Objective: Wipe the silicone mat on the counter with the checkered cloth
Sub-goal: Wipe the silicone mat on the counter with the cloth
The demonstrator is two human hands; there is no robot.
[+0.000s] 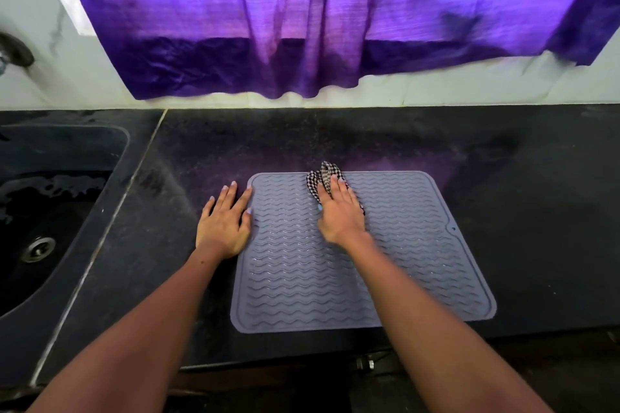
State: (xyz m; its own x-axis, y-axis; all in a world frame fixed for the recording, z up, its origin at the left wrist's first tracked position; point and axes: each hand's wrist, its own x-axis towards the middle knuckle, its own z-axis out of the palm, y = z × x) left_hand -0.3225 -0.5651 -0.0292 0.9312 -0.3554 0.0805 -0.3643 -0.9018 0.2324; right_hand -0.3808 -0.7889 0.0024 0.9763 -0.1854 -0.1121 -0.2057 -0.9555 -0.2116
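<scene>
Your right hand (340,211) presses the bunched black-and-white checkered cloth (323,179) flat-fingered on the ridged grey silicone mat (402,261); if your flat, spread-fingered left hand (224,223) lifts, the mat may slide.

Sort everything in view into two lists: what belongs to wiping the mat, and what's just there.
Part of the job:
silicone mat
checkered cloth
right hand, pressing the cloth flat
left hand, flat at the mat's left edge

Just there:
sink
purple curtain
black counter
</scene>
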